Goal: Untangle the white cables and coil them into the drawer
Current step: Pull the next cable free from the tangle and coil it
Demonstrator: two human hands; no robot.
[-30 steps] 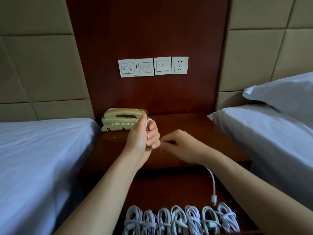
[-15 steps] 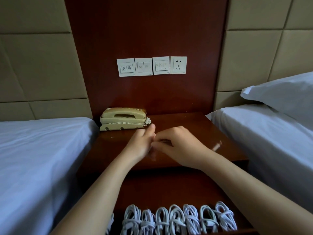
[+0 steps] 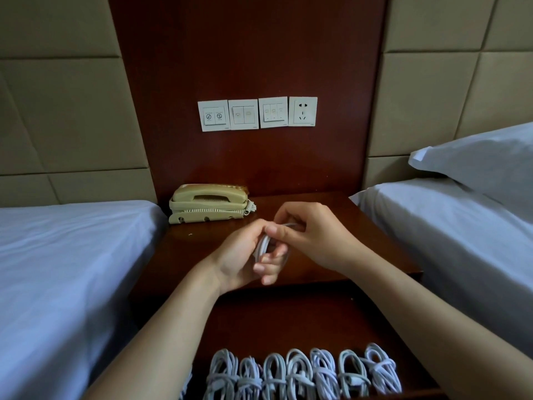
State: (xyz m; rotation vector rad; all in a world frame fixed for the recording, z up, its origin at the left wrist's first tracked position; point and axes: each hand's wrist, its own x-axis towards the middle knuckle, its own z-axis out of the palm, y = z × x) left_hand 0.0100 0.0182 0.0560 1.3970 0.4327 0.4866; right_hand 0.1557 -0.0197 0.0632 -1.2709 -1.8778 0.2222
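— What do the hands have?
— The left grip [image 3: 245, 255] has its fingers curled round a small coil of white cable [image 3: 263, 244]. The right grip [image 3: 313, 238] is bent over the same coil from above, thumb and fingers pinching it.
— Where is the coil?
— Over the front of the dark wooden surface [image 3: 360, 226]. Whether it touches the wood, I cannot tell.
— And beyond?
— Below, the open drawer [image 3: 288, 321] has a row of bundled cables [image 3: 302, 373] side by side along its near edge. A beige telephone [image 3: 207, 203] sits at the back left, with switch plates [image 3: 256, 114] above it on the wall and a bed either side.
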